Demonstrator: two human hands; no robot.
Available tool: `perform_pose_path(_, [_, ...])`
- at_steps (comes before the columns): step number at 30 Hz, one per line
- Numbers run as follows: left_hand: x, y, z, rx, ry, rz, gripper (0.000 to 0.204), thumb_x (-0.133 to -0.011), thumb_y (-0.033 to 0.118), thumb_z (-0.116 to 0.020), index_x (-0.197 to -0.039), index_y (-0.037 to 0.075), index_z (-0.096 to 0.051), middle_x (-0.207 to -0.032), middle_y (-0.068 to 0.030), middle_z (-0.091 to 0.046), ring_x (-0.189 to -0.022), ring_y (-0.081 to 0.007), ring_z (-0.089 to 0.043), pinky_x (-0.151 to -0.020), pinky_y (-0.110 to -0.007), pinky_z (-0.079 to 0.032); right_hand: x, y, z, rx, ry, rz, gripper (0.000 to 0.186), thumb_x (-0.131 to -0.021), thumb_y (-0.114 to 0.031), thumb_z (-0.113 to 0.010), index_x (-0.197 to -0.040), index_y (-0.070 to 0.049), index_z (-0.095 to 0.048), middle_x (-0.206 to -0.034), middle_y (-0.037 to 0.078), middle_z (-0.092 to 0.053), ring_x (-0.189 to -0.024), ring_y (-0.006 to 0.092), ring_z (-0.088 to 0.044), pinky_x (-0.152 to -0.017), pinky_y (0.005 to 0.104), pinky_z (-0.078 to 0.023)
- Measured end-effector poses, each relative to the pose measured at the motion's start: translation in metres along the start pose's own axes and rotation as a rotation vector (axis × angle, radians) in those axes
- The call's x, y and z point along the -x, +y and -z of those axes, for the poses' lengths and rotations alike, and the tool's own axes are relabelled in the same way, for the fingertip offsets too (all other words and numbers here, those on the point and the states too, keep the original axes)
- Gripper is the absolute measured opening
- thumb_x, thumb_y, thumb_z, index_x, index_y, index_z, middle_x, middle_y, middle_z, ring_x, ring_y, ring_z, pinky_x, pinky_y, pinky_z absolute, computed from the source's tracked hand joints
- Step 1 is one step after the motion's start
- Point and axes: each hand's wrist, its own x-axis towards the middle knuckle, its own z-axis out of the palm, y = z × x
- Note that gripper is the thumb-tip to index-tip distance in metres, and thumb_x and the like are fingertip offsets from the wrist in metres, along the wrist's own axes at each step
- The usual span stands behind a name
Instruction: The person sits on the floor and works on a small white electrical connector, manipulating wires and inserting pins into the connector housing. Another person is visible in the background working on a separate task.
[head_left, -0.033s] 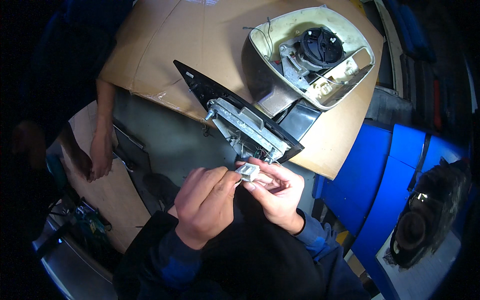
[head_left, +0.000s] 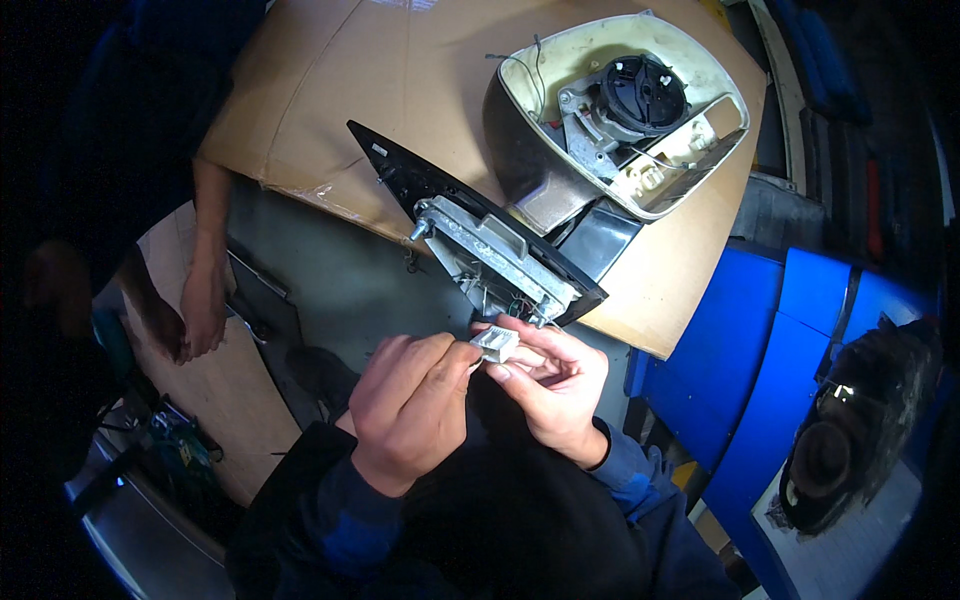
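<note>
A small white plug connector (head_left: 497, 343) is pinched in front of me, just below the dismantled car side mirror (head_left: 530, 150). My left hand (head_left: 415, 400) closes on its left side with thumb and fingertips. From the other side, my right hand (head_left: 555, 385) grips it between thumb and fingers. Above the hands lies the mirror's black triangular base with a metal bracket (head_left: 495, 250) and protruding studs. Thin wires (head_left: 520, 305) show at the bracket's lower end; whether they run to the connector is hidden behind my fingers.
The mirror rests on a cardboard-covered table (head_left: 330, 90), its base overhanging the near edge. Inside the open shell (head_left: 640, 200) sits a round black motor unit (head_left: 643, 95). A co-worker's hands (head_left: 203, 310) hang at left. Blue panels (head_left: 720, 350) and a dark lamp-like part (head_left: 835, 450) stand right.
</note>
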Motion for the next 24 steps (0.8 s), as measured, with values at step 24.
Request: perform_pose_path(24, [-0.012,-0.011,0.015,0.194,-0.122,0.066,0.029,-0.082,-0.004,-0.079,-0.111,-0.002,-0.074,-0.112,-0.0167,-0.075,-0.094,-0.0317,-0.075,-0.081,-0.04,-0.061,-0.004,-0.009,0.001,0.079,0.001,-0.053,0.048,-0.091,0.011,-0.083,-0.137,0.014,-0.068,-0.121,0.023,-0.078,-0.111,0.0264,-0.078,-0.1,0.0374,-0.065])
